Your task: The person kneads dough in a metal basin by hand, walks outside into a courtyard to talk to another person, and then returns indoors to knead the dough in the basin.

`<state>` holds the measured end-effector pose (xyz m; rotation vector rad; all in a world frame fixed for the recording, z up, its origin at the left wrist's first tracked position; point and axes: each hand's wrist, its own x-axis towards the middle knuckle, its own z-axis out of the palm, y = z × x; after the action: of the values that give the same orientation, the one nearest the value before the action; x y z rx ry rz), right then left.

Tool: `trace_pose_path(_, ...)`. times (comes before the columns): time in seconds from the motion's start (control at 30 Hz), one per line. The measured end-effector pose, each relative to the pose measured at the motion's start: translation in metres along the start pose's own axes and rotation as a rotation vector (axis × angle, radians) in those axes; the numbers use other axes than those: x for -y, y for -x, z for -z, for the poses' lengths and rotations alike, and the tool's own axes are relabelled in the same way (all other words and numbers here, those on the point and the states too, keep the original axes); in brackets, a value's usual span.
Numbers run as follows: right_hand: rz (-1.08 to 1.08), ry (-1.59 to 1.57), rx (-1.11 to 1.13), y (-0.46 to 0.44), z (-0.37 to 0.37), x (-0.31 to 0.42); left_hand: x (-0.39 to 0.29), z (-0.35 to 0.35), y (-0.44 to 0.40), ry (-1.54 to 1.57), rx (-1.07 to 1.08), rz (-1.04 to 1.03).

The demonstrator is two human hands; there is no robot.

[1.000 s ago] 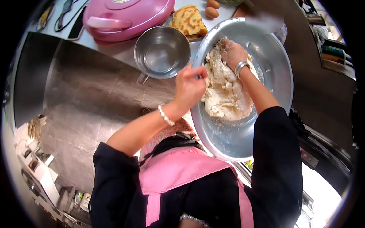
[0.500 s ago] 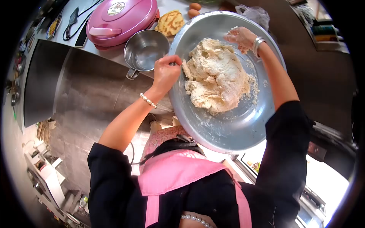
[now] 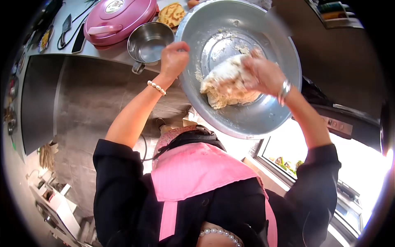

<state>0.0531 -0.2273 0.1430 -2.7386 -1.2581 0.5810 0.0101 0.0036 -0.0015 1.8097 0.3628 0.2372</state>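
A wide metal bowl (image 3: pixel 242 125) holds a pale, rough lump of dough (image 3: pixel 224 80), now gathered in the part of the bowl nearer my body. My left hand (image 3: pixel 173 61) is closed on the bowl's left rim. Inside the bowl, my right hand (image 3: pixel 267 76) is on the dough's right side, its fingers curled over it and smeared by motion. Part of the dough is hidden behind those fingers. Bits of dough and flour cling to the bare bottom on the far side.
Left of the bowl, a steel pot (image 3: pixel 150 43) stands at the counter's edge. Behind it are a pink electric griddle (image 3: pixel 123 18) with its lid down, a browned flatbread (image 3: pixel 171 15) and an egg (image 3: pixel 192 3). A knife (image 3: pixel 66 25) and a dark phone-like slab (image 3: pixel 79 42) lie farther left.
My right hand has come from the bowl's far right side onto the dough. The dough has been folded toward me, baring the far bottom. My left hand stays at the rim.
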Motion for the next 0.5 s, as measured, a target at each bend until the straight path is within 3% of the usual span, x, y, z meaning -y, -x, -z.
trace_pose_path(0.03, -0.089, 0.082, 0.021, 0.024, 0.002, 0.014, -0.002, 0.001, 0.002, -0.016, -0.005, 0.000)
trace_pose_path(0.07, -0.184, -0.082, 0.000, 0.044, -0.023, 0.000, 0.001, 0.001, 0.003, -0.002, -0.011, -0.018)
trace_pose_path(0.13, -0.343, -0.127, 0.008, 0.065, -0.046, -0.001, 0.005, -0.003, 0.001, 0.028, -0.026, -0.052)
trace_pose_path(0.17, -0.409, -0.010, 0.040, 0.075, -0.050, 0.007, 0.005, -0.004, -0.001, 0.027, -0.034, -0.044)
trace_pose_path(0.23, -0.372, 0.190, 0.065, 0.088, -0.054, 0.018, -0.001, -0.003, 0.004, 0.022, -0.054, -0.018)
trace_pose_path(0.3, -0.163, 0.346, 0.044, 0.095, -0.069, 0.015, -0.001, -0.004, 0.008, 0.069, -0.051, -0.057)
trace_pose_path(0.33, -0.154, 0.392, 0.151, 0.095, -0.083, 0.009, 0.001, -0.003, 0.007, 0.090, -0.058, -0.077)
trace_pose_path(0.4, -0.052, 0.376, 0.173, 0.088, -0.096, 0.001, 0.005, -0.003, 0.007, 0.076, -0.072, -0.086)
trace_pose_path(0.5, -0.096, 0.266, 0.402, 0.065, -0.092, -0.001, 0.003, -0.007, 0.006, 0.100, -0.090, -0.104)
